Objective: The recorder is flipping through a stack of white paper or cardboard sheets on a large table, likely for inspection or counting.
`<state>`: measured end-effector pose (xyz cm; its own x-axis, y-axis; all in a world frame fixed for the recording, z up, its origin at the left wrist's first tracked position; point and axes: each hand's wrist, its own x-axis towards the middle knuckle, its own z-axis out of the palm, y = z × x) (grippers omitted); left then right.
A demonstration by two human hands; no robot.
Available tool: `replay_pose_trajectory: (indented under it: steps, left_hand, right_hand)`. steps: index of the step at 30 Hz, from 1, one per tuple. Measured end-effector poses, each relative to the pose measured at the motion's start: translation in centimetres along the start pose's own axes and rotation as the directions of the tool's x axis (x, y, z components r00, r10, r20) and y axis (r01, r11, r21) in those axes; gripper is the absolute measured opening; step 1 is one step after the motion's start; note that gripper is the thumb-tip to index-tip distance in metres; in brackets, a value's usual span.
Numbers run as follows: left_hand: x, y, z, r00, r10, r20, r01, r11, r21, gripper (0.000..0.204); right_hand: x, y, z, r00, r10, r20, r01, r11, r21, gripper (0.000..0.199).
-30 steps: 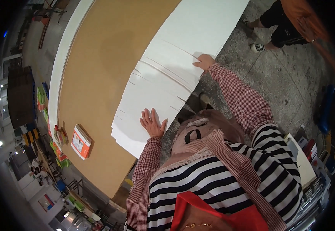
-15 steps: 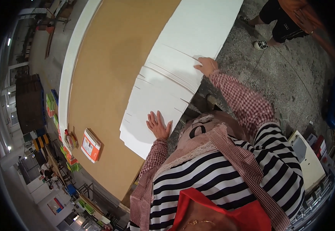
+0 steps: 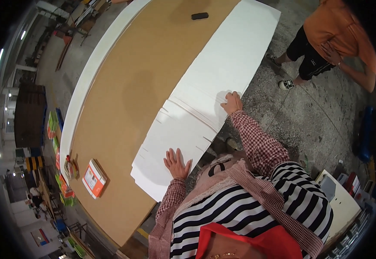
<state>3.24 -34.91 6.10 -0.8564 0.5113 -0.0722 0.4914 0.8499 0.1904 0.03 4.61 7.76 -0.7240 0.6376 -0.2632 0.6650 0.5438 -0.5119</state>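
Note:
A long white cardboard sheet (image 3: 222,60) with crosswise creases and short slits in its edges lies along the right side of a brown-topped table (image 3: 123,108). My left hand (image 3: 178,164) rests palm down on the near part of the sheet, fingers spread. Farther up, at the sheet's right edge, my right hand (image 3: 232,102) touches the surface just beyond the creases. Its fingers are apart and slightly bent, with nothing gripped in them. Checked sleeves cover both my forearms.
Toward the table's left lies an orange-and-white booklet or pack (image 3: 94,179), beside a small bottle-like item (image 3: 70,167). A black object (image 3: 199,16) sits at the far end. A person in an orange top (image 3: 339,30) stands right of the table. A pale panel (image 3: 337,207) stands at lower right.
The view has shifted, bringing the black object and more of the other person into sight. A raised line in the sheet near my right fingers now looks flatter. Both hands remain on the sheet.

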Motion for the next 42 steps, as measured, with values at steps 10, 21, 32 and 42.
replay_pose_trajectory:
  steps: [10, 21, 32, 42]
  left_hand:
    - [-0.1, 0.0, -0.3, 1.000, 0.006, -0.018, -0.006, 1.000, -0.006, 0.083]
    - [-0.1, -0.2, 0.1, 1.000, 0.003, -0.002, -0.003, 1.000, 0.017, 0.084]
    - [-0.2, -0.2, 0.0, 1.000, 0.017, -0.006, -0.017, 1.000, 0.013, 0.084]
    - [-0.1, -0.3, 0.2, 1.000, 0.009, -0.016, -0.009, 1.000, -0.003, 0.084]
  right_hand:
    - [0.1, 0.2, 0.1, 1.000, -0.028, 0.000, 0.028, 0.999, -0.020, 0.044]
    - [8.4, 2.4, 0.5, 0.846, -0.159, 0.510, 0.171, 0.985, 0.023, 0.052]
    - [8.3, 2.2, 1.5, 0.823, -0.192, 0.535, 0.289, 0.952, -0.103, 0.061]
    - [2.1, 3.1, -1.3, 0.986, -0.156, -0.051, 0.162, 0.974, 0.156, 0.025]
